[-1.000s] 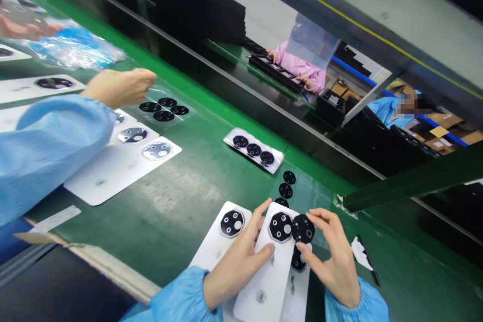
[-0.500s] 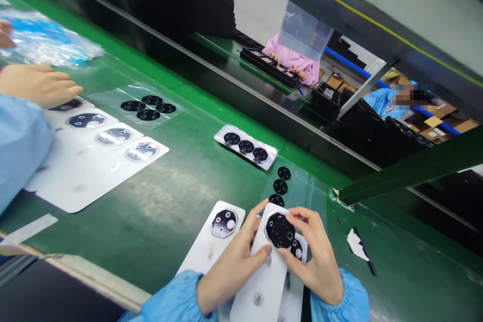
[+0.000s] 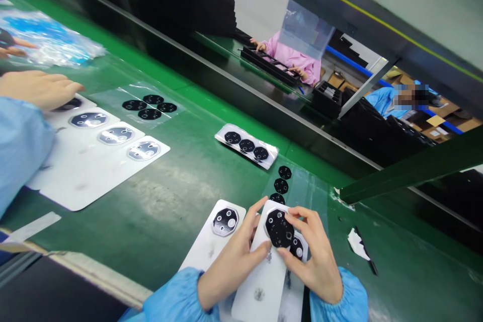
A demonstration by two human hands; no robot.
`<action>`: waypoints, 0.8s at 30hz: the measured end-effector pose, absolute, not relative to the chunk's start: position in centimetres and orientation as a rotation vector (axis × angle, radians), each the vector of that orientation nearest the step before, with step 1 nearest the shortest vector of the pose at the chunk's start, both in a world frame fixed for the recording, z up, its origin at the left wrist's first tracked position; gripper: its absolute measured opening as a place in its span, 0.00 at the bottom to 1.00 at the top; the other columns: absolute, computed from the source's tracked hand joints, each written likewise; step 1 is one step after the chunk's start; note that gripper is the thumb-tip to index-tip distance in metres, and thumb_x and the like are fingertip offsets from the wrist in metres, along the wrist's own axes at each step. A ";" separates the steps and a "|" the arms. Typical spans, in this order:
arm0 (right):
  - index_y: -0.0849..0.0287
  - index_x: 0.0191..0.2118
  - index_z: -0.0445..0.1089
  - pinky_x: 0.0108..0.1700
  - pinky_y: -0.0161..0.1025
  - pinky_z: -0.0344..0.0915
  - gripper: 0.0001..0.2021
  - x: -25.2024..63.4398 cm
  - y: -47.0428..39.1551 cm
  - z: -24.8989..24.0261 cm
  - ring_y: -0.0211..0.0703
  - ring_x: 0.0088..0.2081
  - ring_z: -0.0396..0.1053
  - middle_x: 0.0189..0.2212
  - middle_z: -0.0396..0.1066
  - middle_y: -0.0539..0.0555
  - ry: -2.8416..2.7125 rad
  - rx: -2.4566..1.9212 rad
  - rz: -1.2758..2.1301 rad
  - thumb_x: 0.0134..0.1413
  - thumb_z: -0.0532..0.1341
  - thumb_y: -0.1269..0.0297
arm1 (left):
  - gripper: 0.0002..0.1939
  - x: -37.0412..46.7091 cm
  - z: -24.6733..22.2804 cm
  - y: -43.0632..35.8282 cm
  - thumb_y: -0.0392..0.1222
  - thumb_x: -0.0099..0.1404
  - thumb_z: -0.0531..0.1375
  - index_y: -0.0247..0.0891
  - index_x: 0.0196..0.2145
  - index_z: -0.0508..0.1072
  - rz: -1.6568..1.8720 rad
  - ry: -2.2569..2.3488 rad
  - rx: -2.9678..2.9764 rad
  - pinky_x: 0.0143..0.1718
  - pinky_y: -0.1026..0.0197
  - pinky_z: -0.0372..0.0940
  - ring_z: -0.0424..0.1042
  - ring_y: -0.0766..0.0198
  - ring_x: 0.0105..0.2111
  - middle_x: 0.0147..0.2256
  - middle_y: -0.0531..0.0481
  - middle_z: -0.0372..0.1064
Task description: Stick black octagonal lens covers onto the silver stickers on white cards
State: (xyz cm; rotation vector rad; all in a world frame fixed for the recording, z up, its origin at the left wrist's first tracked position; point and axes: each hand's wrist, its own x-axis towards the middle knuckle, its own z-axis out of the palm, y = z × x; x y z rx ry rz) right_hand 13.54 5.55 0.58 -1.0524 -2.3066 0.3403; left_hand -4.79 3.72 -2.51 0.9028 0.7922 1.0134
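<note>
My left hand (image 3: pixel 237 256) is wrapped round the left edge of a white plate (image 3: pixel 260 276), its thumb on the front. The thumb and fingers of my right hand (image 3: pixel 317 251) pinch a black octagonal piece (image 3: pixel 279 229) with small holes. That piece lies over the octagonal recess at the plate's top, slightly off to the right, with a rim of the recess showing on the left. Beneath and beside are another white plate with a silver-black octagon (image 3: pixel 225 222) and one partly hidden at the right (image 3: pixel 297 248).
Black octagons (image 3: pixel 281 185) lie on clear film beyond my hands, near a white strip (image 3: pixel 246 146). At right are a black pen (image 3: pixel 372 264) and white scrap (image 3: pixel 356 244). A co-worker's hand (image 3: pixel 41 89) rests over white plates (image 3: pixel 94 171) at left. A green post (image 3: pixel 407 171) slants at right.
The black piece has shifted slightly right in my right hand, baring more of the recess's left side. At the far left, a co-worker's other hand has come further in with a dark piece.
</note>
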 end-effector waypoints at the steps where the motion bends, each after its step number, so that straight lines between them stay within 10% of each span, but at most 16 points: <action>1: 0.58 0.54 0.59 0.48 0.54 0.65 0.21 13.5 5.6 0.6 0.54 0.51 0.60 0.49 0.59 0.63 -2.307 -1.056 0.338 0.55 0.60 0.66 | 0.36 -4.8 -2.4 3.7 0.36 0.61 0.56 0.46 0.62 0.42 1.015 0.795 0.898 0.47 0.54 0.63 0.67 0.55 0.48 0.53 0.44 0.62; 24: 0.58 0.53 0.61 0.43 0.54 0.68 0.19 15.5 6.3 1.2 0.56 0.50 0.62 0.48 0.61 0.63 -2.219 -1.204 0.044 0.55 0.60 0.66 | 0.36 -5.0 -1.7 3.7 0.39 0.62 0.56 0.45 0.63 0.42 1.007 0.790 0.870 0.46 0.55 0.64 0.68 0.56 0.46 0.53 0.44 0.61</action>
